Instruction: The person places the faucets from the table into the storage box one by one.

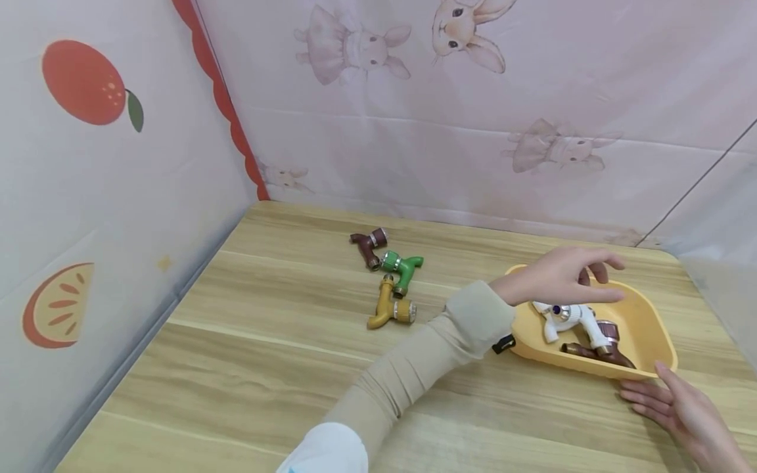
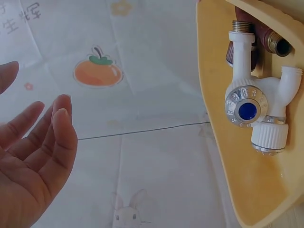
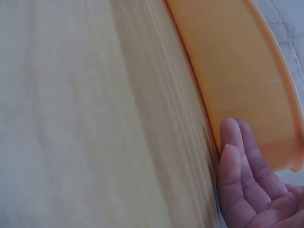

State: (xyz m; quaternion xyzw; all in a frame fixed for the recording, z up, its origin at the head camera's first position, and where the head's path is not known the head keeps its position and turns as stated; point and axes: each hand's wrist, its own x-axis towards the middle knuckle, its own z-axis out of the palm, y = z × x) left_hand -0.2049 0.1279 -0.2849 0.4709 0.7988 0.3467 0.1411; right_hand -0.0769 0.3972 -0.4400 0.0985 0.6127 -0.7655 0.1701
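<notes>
While the right hand (image 1: 680,410) lays fairly straight fingers against the tub (image 1: 650,328) at the frame's lower right, likely steadying it, the left hand (image 1: 564,274) hovers empty, thumb and fingers apart; the tub's walls probably contain the white tap (image 2: 273,89) and brown tap (image 1: 618,357).

Left forearm sleeve (image 1: 408,368): beige, long and close-fitting, creased crosswise, between 5 and 6 o'clock from the head view's centre.
Left cuff (image 1: 481,318): matching beige, turned back into a wide, thicker band, at 4 o'clock.
Outer sleeve (image 1: 334,447): white, with a rounded hem meeting the beige, between 6 and 7 o'clock.
Mark on white (image 1: 290,470): small, light blue, partly cut off, close to 7 o'clock.
Black piece (image 1: 504,343): small, dark, beside the cuff's 4 o'clock edge.
Left hand (image 1: 564,274): bare.
Right hand (image 1: 686,408): bare.
</notes>
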